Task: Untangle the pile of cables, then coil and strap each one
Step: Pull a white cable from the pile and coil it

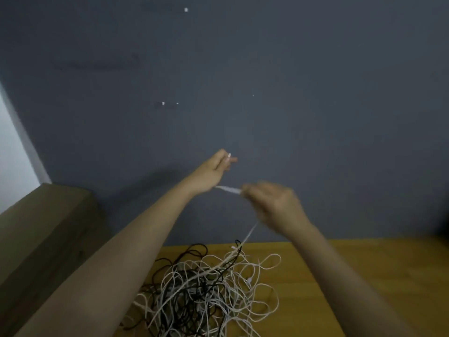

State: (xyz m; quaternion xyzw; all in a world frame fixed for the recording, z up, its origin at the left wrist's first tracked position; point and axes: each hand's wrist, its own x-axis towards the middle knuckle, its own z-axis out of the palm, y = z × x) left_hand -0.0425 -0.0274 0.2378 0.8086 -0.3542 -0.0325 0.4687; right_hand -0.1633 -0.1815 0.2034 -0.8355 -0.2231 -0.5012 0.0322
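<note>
drawing one white cable (228, 189) up, pinched between your left hand (213, 170) and blurred right hand (272, 203).
pile (206, 288) sits mid-desk (364, 276) by the back edge; a hard pull could cinch knots or drag it off.

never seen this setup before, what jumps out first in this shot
The tangled pile of white and black cables on the wooden table, low in the middle. Above it, the left hand and blurred right hand hold a white cable raised before the grey wall.
</note>
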